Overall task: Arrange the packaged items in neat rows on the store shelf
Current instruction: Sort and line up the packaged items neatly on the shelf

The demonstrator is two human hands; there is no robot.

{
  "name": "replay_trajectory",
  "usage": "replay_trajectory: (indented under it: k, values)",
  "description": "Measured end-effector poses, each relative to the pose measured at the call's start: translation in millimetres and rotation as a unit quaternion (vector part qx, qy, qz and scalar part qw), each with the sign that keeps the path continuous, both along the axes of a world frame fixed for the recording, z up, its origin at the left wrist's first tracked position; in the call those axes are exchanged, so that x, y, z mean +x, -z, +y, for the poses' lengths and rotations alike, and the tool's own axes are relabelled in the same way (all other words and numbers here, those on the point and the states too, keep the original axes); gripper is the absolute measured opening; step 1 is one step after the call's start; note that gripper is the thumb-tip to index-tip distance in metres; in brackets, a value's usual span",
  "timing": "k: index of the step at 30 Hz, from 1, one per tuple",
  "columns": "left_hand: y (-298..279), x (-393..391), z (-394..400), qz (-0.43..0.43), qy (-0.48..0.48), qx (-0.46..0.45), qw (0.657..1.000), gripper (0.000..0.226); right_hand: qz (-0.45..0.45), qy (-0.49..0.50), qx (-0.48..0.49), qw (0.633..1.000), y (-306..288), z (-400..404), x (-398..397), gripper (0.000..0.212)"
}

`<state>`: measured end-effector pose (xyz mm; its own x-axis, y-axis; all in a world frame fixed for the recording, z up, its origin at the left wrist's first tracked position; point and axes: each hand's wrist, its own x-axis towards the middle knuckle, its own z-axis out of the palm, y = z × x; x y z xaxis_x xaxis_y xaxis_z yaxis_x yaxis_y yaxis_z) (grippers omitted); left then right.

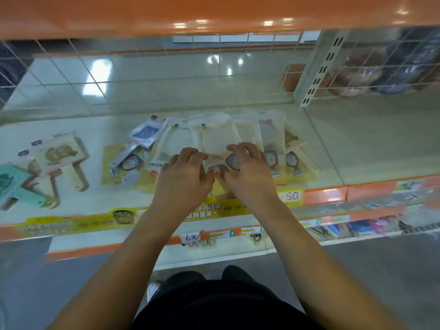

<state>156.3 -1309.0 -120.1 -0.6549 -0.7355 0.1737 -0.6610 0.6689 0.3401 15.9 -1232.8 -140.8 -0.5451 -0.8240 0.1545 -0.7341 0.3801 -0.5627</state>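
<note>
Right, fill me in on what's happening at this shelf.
A person is tidying yellow clear-fronted packages on a store shelf. The left hand and right hand both rest with curled fingers on the middle packs. A blue-labelled pack lies askew at the left; boxed items sit further left.
</note>
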Motion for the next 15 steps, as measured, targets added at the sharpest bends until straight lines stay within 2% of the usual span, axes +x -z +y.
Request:
replay_trajectory:
  k: [6, 8, 12, 15]
  values:
    - [-1.8, 12.8, 0.6, 0.002, -0.026, 0.017, 1.0, 0.036, 0.028, -0.024, 0.029, 0.999, 4.8, -9.6, 3.0, 0.058]
    - [-0.2, 21.9, -4.7, 0.006, -0.023, 0.018, 1.0, 0.042, 0.038, -0.02, 0.038, 0.998, 10.1, -19.8, 6.0, 0.059]
    - [5.6, 34.5, -19.9, 0.01, -0.021, 0.014, 1.0, 0.044, 0.034, 0.006, 0.14, 0.99, 14.4, -36.6, 9.7, 0.067]
    - [4.5, 36.0, -27.7, 0.019, -0.017, 0.036, 0.999, 0.047, 0.034, 0.014, 0.171, 0.985, 12.1, -40.4, 11.8, 0.067]
